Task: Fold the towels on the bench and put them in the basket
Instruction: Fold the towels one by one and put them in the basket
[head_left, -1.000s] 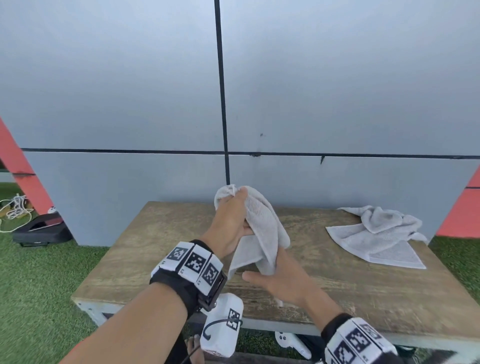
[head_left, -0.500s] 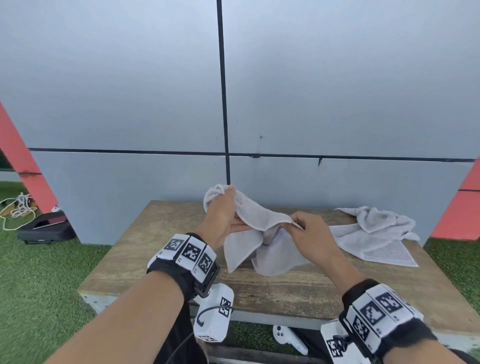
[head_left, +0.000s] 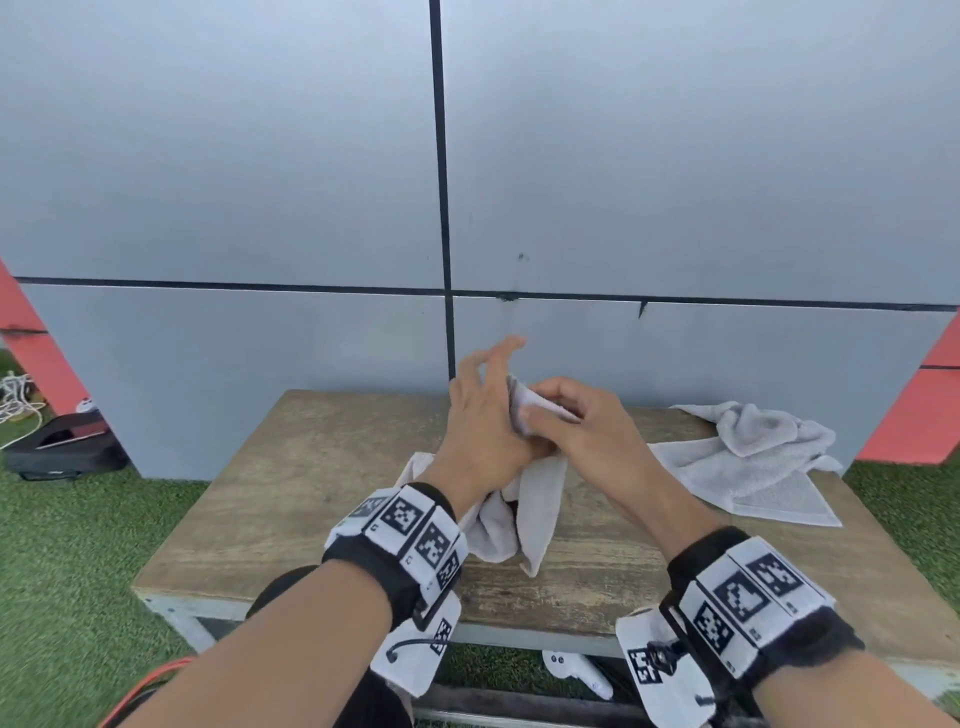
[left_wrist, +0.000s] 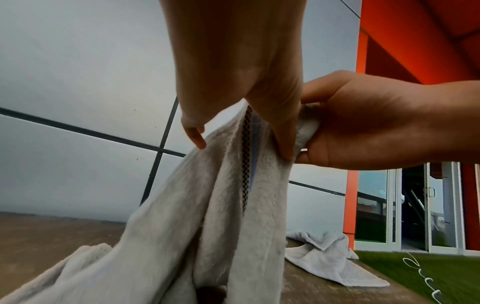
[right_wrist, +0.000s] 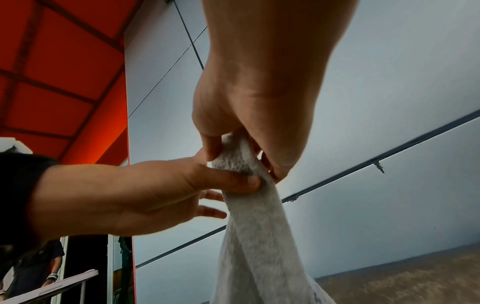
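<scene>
A light grey towel hangs bunched from both hands above the middle of the wooden bench, its lower end on the boards. My right hand grips its top corner, seen in the right wrist view as curled fingers closed over the towel. My left hand is pressed against the right; its thumb pinches the towel just below, while its fingers stick up loosely. A dark checked stripe runs down the towel. A second grey towel lies crumpled at the bench's right end. No basket is in view.
A grey panelled wall rises right behind the bench. Artificial grass surrounds it, with a black bag at far left and a white controller under the front edge. A person stands off to the left.
The hands were spread apart with the towel stretched between them; they have come together, the towel's top now bunched between them. Left fingers have loosened and lifted.
</scene>
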